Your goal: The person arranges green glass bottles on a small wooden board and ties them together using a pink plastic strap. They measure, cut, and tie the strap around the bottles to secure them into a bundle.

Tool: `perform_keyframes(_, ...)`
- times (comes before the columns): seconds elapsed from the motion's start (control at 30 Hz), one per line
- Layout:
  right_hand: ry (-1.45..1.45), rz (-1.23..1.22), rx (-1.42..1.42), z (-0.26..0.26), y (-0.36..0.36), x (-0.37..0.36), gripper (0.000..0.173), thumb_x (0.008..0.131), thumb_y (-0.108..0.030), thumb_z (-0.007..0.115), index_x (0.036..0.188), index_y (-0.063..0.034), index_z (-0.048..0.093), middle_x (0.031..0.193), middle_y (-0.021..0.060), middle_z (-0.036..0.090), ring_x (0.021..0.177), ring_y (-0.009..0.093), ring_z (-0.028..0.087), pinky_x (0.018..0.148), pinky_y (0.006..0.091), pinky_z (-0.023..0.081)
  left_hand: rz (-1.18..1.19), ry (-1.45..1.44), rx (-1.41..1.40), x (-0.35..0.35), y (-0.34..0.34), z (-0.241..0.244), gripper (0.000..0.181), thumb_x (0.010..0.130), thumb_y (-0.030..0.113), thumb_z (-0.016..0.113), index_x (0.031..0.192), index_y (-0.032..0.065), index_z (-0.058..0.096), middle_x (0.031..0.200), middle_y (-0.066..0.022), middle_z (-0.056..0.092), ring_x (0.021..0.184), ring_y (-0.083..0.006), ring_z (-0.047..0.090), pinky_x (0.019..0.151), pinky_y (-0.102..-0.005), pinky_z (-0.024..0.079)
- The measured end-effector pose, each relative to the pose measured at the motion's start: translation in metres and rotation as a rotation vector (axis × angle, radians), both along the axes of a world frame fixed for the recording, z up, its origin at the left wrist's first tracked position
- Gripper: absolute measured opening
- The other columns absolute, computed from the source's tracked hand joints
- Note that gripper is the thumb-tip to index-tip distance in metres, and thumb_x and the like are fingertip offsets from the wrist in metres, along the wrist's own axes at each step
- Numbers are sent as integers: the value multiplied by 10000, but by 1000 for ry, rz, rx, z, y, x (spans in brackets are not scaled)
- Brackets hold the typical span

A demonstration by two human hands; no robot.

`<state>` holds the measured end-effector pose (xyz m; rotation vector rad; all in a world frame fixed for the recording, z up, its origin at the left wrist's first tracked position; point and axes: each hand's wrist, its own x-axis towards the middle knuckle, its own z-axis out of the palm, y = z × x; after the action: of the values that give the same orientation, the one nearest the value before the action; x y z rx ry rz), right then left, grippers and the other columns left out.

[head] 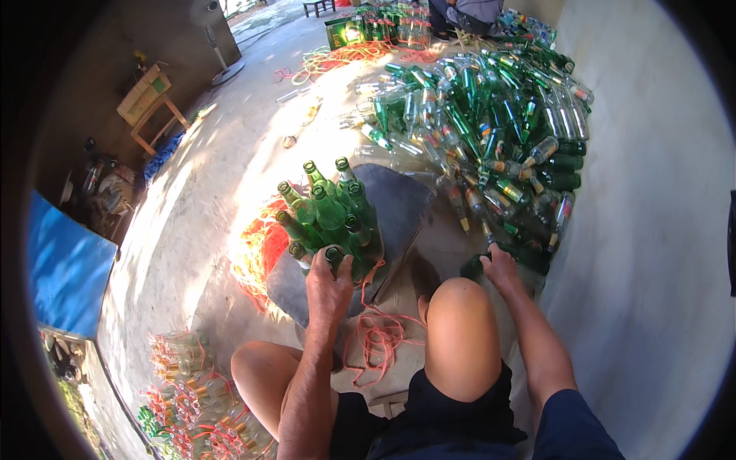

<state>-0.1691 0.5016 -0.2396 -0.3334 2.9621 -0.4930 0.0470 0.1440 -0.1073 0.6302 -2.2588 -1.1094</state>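
Several green glass bottles (330, 213) stand upright in a tight group on a dark slab (397, 201) before me. My left hand (329, 282) grips the neck of the green bottle at the near edge of this group. A strand of red plastic twine (376, 342) runs from the group's base to a loose tangle on the floor. Off to the right, my right hand (501, 267) is at the near edge of a large heap of loose bottles (483, 126), its fingers at a bottle's neck; whether they are closed on it is hard to tell.
Red and orange twine (261, 253) lies left of the slab. Tied bottle bundles (195, 397) stand at lower left. A wall (638, 230) borders the heap on the right. A person (471, 14) sits at the far end near more bundles (402, 26); a pedestal fan (221, 57) stands far left.
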Motion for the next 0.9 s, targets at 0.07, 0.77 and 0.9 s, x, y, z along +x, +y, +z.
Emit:
perform_keyframes(0.07, 18, -7, 2, -4, 4, 1, 306, 877, -311, 729, 1015, -73, 596, 956, 229, 712, 952, 462, 681, 821, 576, 527, 2, 12, -27, -2, 2, 0, 166, 955, 109, 688, 1085, 10, 659, 880, -132, 707, 785, -209, 689, 713, -348, 543)
perform_keyframes(0.77, 405, 40, -385, 159, 7, 42, 248, 873, -274, 745, 921, -44, 667, 767, 196, 697, 705, 399, 688, 650, 460, 535, 37, 35, 0, 7, 7, 17, 248, 922, 159, 716, 1080, -17, 640, 1010, -243, 691, 947, -413, 694, 807, -452, 531)
perform_keyframes(0.9, 477, 111, -555, 225, -10, 55, 174, 911, -174, 747, 959, -25, 671, 717, 110, 650, 607, 193, 579, 598, 358, 500, 19, 37, 5, 7, 10, 15, 257, 924, 161, 710, 1094, -15, 632, 1017, -261, 686, 960, -446, 679, 810, -467, 529)
